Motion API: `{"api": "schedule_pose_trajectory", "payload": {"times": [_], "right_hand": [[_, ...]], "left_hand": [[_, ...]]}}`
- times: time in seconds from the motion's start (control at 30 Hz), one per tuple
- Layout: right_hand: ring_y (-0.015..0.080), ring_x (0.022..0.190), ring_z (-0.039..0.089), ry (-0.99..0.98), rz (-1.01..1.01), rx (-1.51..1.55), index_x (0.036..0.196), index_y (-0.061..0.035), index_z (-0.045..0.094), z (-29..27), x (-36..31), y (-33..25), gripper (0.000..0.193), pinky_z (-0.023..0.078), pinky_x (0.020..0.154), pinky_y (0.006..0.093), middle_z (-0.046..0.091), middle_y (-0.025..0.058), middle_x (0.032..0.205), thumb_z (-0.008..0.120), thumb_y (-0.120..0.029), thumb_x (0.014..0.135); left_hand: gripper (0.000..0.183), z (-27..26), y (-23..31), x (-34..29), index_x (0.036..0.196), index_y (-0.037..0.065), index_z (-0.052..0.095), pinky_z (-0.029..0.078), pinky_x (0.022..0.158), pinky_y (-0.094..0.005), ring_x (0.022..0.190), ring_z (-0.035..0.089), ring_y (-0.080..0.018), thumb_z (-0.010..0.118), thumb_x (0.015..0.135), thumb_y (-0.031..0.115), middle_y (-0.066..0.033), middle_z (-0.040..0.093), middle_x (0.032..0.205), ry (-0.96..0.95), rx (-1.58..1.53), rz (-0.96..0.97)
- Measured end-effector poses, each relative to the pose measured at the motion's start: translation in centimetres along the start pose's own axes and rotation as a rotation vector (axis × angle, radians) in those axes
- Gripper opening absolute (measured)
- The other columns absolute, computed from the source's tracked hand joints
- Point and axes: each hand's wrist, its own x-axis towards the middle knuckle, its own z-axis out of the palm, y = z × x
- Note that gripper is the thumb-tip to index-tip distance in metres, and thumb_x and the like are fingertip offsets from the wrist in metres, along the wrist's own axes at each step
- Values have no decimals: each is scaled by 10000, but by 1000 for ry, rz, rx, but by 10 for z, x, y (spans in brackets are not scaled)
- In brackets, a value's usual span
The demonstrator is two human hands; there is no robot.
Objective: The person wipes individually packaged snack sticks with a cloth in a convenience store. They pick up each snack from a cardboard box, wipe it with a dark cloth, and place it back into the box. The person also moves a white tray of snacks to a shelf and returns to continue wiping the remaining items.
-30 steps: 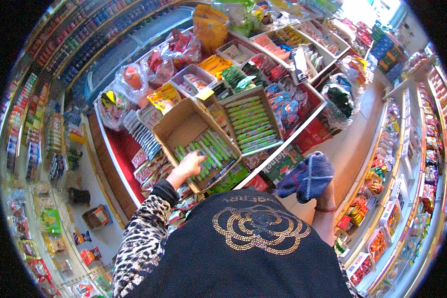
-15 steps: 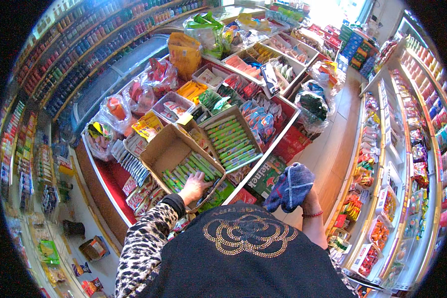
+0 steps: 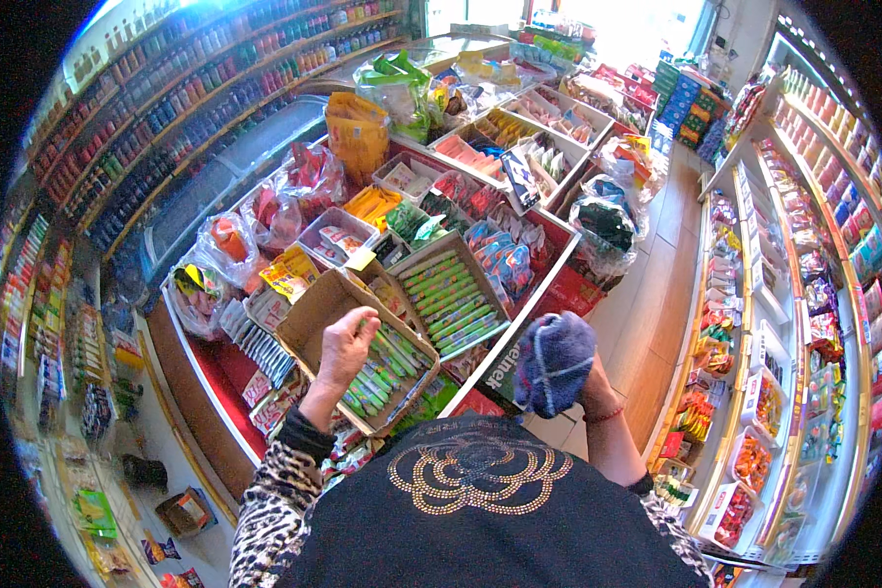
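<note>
My left hand (image 3: 346, 351) is lifted over an open cardboard box (image 3: 314, 304), its fingers curled in and no item showing in them. Inside that box lie rows of slim green-wrapped sticks (image 3: 392, 358), filling the near part, while bare cardboard shows at the far part. A second box of similar green sticks (image 3: 451, 299) stands tilted just to the right. On the right, off the counter's edge, my right hand (image 3: 600, 394) grips a bunched dark blue checked cloth (image 3: 556, 361); the cloth hides most of the fingertips.
The boxes sit on a red-topped display counter (image 3: 216, 367) with a white edge, crowded with bagged snacks and small bins. An orange-yellow paper bag (image 3: 356, 137) stands behind. Shelves of packets (image 3: 725, 353) line the right, across a wooden-floored aisle (image 3: 657, 294). Bottle shelves (image 3: 196, 88) fill the far left.
My left hand has risen off the green sticks in the box and its fingers have curled in. The cloth in my right hand has shifted slightly left and down.
</note>
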Motion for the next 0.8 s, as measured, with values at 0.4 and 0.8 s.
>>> {"api": "schedule_pose_trajectory", "payload": {"times": [0.4, 0.8], "right_hand": [[110, 974, 545, -291, -49, 185, 1151, -10, 551, 78, 37, -25, 457, 438, 894, 287, 610, 45, 1072, 725, -129, 746], [123, 925, 568, -168, -26, 225, 1123, -6, 555, 51, 0, -11, 430, 465, 855, 308, 618, 55, 1023, 731, -160, 761]], "left_hand": [[128, 25, 146, 12, 918, 13, 635, 440, 590, -195, 676, 534, -46, 638, 866, 129, 8, 610, 776, -20, -760, -185], [330, 16, 132, 26, 1177, 43, 502, 509, 718, -314, 832, 638, -206, 582, 897, 196, -118, 644, 961, -221, -1350, -245]]}}
